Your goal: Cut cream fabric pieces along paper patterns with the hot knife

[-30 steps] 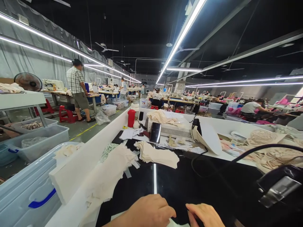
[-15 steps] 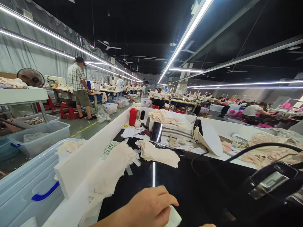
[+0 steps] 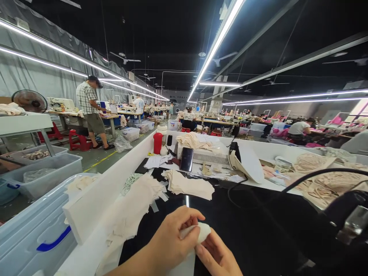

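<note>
Over the black work surface (image 3: 244, 226), my left hand (image 3: 174, 237) pinches a small pale piece of fabric (image 3: 204, 232) that is folded or rolled over. My right hand (image 3: 220, 256) meets it from the lower right, with thumb and fingers closed at the fabric's edge. A pale flat strip shows beneath my hands, partly hidden by them. Beyond the hands lies a stack of cream fabric pieces (image 3: 189, 184). A longer pile of cream fabric (image 3: 135, 207) runs along the left side.
Right of my hands stands a dark machine part with a metal plate (image 3: 355, 224) and a black cable (image 3: 316, 174). At the back are a phone (image 3: 186, 159), a red cup (image 3: 157, 143) and a white visor (image 3: 250, 165). A lidded bin (image 3: 31, 230) stands left, outside the white side wall (image 3: 83, 214).
My right hand has come up from the bottom edge to the fabric. My left hand has lifted the fabric slightly and turned it. The view has shifted a little to the right.
</note>
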`<state>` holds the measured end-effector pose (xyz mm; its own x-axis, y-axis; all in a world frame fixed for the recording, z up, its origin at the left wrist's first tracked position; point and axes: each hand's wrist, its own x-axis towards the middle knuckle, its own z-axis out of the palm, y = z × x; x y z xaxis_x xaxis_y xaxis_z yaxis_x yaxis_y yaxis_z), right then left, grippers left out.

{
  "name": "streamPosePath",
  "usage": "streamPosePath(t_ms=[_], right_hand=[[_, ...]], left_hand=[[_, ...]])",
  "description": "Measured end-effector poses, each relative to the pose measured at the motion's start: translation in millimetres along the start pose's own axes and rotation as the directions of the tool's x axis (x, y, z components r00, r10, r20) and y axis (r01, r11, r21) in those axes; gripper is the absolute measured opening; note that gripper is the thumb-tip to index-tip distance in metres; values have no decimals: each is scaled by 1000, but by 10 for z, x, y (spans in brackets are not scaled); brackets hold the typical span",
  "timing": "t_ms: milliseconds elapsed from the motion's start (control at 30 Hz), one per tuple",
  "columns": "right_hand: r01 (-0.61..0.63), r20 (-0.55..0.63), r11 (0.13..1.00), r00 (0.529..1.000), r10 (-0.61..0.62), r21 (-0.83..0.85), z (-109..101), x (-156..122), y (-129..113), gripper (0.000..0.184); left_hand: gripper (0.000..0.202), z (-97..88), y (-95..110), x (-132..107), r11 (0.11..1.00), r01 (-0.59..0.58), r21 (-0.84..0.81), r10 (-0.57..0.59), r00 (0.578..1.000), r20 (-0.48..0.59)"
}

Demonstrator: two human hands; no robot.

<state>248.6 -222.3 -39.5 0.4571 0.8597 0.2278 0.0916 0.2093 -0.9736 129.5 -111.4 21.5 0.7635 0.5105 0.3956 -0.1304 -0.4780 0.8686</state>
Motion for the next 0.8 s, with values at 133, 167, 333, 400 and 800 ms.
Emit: streamPosePath(t_ms=[133,167,333,400,800], right_hand=[[-112,21,994,994,112,1,-40,83,-208,50],[-128,31,992,991,128,0,-54,92,-245,49],[-123,110,992,987,121,10,-64,166,-340,46],[-106,152,994,983,106,-8,-43,221,-349,45],[-289,356,938,911,208,191,39,492,-187,68]], left_hand=[[30,-54,-65,-28,930,256,-263,-266,964,-2],[39,-68,-86,-39,899,312,-307,-322,946,20],[65,-104,-98,-104,728,588,-354,-522,809,270],[62,-96,-73,-114,675,620,-400,-532,785,317],[65,-292,-176,333,836,493,-242,-505,863,18]])
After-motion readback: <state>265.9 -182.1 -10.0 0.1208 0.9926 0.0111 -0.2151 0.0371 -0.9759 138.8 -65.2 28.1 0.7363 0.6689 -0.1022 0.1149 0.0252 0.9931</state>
